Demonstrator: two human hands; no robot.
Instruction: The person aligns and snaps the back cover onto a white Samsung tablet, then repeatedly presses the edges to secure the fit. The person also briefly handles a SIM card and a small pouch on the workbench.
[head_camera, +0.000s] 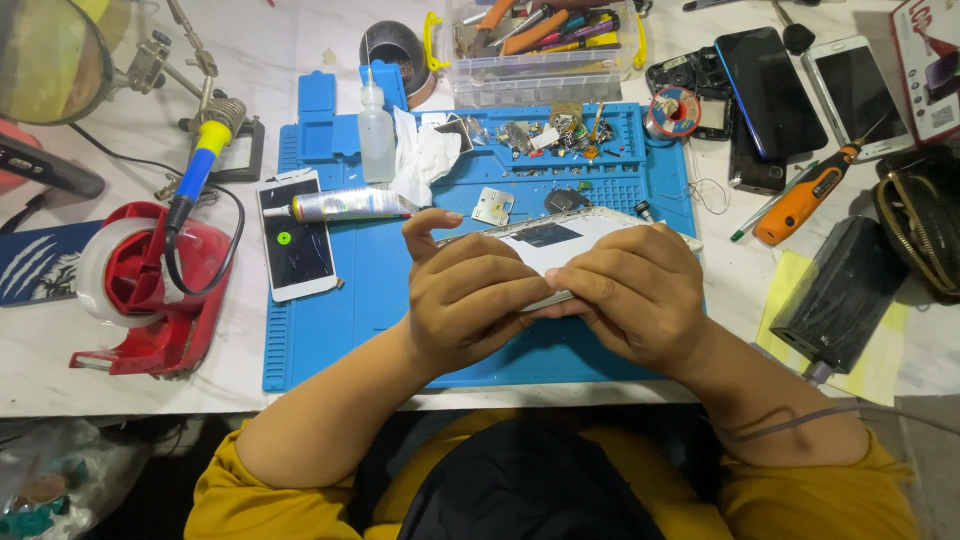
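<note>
gripping a white phone (560, 240) lying lengthwise left to right, left hand (470, 300) and right hand (635, 295) clamp it together.

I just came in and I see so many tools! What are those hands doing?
A person in yellow sleeves holds a white phone in both hands over a blue repair mat. The left hand and right hand grip it by its near edge, tilted up. On the mat lie a glue tube, another white phone and small parts. An orange screwdriver rests to the right.
</note>
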